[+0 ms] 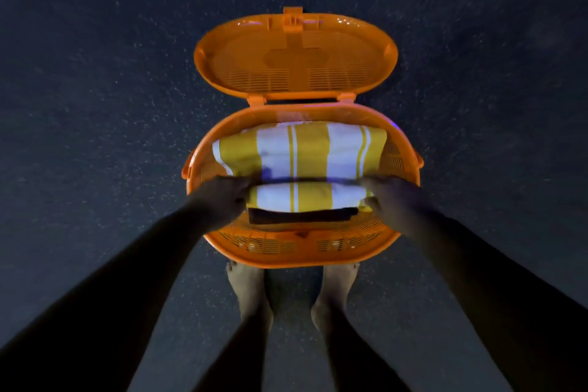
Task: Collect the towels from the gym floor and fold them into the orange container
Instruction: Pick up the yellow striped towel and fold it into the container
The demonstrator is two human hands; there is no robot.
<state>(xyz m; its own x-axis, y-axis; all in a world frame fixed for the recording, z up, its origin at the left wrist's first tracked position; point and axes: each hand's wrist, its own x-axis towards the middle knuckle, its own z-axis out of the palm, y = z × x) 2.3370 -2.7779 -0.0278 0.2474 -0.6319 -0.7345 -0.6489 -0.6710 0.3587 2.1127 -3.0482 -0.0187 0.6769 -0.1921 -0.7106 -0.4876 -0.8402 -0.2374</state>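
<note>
Towel (299,149), one, striped, gripped by two hands (222,197) over one container (286,254).

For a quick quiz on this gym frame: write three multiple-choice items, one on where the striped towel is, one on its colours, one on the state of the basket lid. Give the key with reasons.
1. Where is the striped towel?
A. Spread flat on the gym floor
B. Over the open top of the orange container, held at both ends
C. Draped on the lid

2. What colours are its stripes?
A. Yellow and white
B. Red and blue
C. Green and black

3. How is the lid?
A. Shut and latched
B. Taken off, lying apart
C. Swung open behind the container, still hinged

Key: 1 B, the left hand and right hand grip the folded towel's two ends above the container. 2 A, broad yellow and white bands show on top. 3 C, the lid's ribbed inside faces up, joined at the rear hinges.
</note>
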